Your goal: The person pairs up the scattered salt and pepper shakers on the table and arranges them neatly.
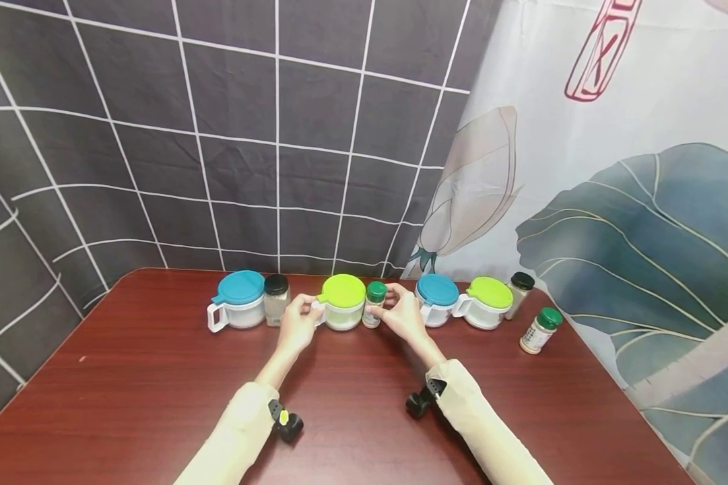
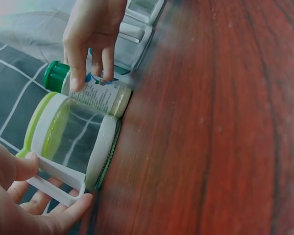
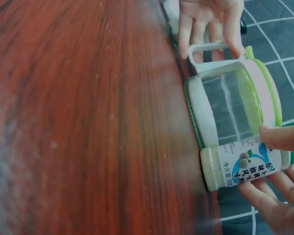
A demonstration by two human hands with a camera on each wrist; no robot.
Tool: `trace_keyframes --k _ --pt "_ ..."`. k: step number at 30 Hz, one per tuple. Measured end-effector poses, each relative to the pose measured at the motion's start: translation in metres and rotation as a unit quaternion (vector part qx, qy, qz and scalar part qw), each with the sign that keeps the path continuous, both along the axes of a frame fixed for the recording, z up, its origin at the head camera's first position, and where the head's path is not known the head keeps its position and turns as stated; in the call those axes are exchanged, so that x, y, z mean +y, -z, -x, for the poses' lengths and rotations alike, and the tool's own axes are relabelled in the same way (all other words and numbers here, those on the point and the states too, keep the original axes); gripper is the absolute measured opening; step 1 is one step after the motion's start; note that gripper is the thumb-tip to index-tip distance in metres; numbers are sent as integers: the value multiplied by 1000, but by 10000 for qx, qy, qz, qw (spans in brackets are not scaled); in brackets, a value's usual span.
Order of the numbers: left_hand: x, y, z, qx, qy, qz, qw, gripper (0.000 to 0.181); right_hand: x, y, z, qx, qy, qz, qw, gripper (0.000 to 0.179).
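Observation:
A clear seasoning jar (image 1: 343, 311) with a lime-green lid and white handle stands near the table's back edge. My left hand (image 1: 298, 326) holds it by the handle (image 2: 63, 178), thumb near the lid and fingers around the handle's outer side. Directly to its right, touching or almost touching it, is a spice bottle (image 3: 245, 164) with a green cap and a printed label. My right hand (image 1: 405, 315) grips this bottle, thumb on one side and fingers on the other. Both containers stand upright on the table; white contents show in the jar's bottom.
Left of my hands stand a blue-lidded jar (image 1: 240, 300) and a black-capped bottle (image 1: 276, 302). To the right are another blue-lidded jar (image 1: 438, 300), a second lime-lidded jar (image 1: 487, 304), a black-capped bottle (image 1: 518, 295) and a green-capped bottle (image 1: 540, 331). A tile-patterned cloth (image 1: 236, 168) hangs behind.

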State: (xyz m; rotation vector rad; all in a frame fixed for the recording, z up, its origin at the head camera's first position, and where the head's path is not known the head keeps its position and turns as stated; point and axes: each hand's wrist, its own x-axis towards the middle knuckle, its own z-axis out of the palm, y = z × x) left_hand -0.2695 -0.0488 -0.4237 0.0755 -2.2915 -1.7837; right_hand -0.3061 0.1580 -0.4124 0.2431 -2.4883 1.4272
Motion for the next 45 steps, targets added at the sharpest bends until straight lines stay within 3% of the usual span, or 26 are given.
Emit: trace_keyframes --k 10,26,36,45 --pt "2 0 0 38 59 -256 9996 18 0 2 4 191 -8 -27 9998 40" --pt "0 -4 -2 108 24 252 9996 18 0 1 3 90 -5 -219 9997 39" --pt "4 -4 -2 -16 -90 273 9996 20 2 -1 0 32 -120 -129 9998 41" --pt "3 -4 -7 -57 -58 503 9987 28 1 0 -3 150 -64 -558 9983 43"
